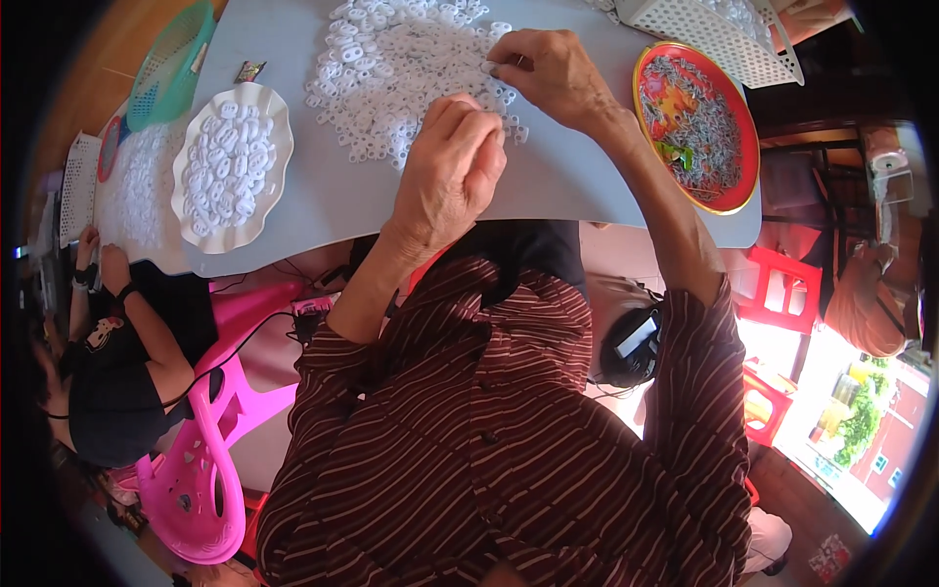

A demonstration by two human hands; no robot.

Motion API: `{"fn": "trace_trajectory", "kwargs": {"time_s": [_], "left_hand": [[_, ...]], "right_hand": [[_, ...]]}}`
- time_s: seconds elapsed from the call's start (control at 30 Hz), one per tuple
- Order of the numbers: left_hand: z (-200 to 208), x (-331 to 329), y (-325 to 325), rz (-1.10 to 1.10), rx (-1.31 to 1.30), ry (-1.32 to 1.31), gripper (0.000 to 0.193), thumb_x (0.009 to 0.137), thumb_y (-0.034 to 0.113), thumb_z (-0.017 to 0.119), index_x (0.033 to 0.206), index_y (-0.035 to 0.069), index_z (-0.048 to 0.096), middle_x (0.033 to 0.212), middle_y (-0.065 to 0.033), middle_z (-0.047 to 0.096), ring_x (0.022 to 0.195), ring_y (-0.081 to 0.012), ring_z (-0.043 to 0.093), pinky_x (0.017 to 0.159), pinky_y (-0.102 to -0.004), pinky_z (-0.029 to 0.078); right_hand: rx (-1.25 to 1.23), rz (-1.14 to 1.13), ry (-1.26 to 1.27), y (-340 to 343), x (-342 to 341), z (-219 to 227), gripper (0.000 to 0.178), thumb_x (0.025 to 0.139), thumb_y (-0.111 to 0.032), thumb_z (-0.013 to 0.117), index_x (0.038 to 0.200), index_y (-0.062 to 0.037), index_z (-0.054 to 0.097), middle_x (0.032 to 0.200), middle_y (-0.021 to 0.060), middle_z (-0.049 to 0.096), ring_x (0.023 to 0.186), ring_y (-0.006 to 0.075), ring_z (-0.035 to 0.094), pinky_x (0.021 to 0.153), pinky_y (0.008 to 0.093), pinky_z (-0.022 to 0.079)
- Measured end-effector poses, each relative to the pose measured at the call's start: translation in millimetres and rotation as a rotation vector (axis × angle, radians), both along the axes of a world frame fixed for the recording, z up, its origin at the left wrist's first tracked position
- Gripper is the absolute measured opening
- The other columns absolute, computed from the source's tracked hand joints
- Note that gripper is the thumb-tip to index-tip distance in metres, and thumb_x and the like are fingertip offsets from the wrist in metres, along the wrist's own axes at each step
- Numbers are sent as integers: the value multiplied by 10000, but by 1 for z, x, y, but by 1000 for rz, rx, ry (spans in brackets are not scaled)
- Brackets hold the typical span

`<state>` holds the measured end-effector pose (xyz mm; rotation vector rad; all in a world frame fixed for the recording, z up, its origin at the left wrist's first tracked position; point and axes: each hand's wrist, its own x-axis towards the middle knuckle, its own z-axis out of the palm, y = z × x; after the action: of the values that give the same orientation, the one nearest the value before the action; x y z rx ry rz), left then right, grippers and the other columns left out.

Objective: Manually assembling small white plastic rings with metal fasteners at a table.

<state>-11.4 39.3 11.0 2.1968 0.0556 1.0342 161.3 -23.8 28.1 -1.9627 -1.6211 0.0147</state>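
Observation:
A heap of small white plastic pieces lies on the grey-blue tabletop, some ring-shaped and some with holes. My left hand is closed above its near edge, fingers curled in; whatever they hold is hidden. At the heap's right side, my right hand bends its thumb and forefinger together among the pieces, and anything between the tips is too small to name. A white wavy-edged dish on the left carries larger oval white pieces. To the right sits a red round tray with many thin grey metal pieces.
A green item lies in the red tray. A white perforated basket stands at the back right, a green basket at the back left. A small wrapper lies near the dish. Another person's arm works at left, beside a pink chair.

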Motion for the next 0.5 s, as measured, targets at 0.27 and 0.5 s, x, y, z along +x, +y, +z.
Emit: {"fn": "trace_trajectory", "kwargs": {"time_s": [0.27, 0.5], "left_hand": [[25, 3, 11, 16, -659, 293, 374, 919, 335, 443, 834, -3, 580, 684, -36, 581, 657, -106, 509, 657, -259, 411], [23, 12, 8, -87, -642, 370, 409, 909, 381, 476, 768, 8, 567, 601, -18, 547, 615, -89, 496, 575, -248, 394]], "right_hand": [[164, -78, 423, -27, -35, 18, 134, 776, -88, 622, 888, -19, 646, 772, 132, 649, 665, 241, 646, 627, 319, 508], [343, -40, 235, -45, -51, 12, 126, 750, -26, 628, 875, -12, 618, 826, 119, 627, 678, 274, 631, 598, 326, 507]]}}
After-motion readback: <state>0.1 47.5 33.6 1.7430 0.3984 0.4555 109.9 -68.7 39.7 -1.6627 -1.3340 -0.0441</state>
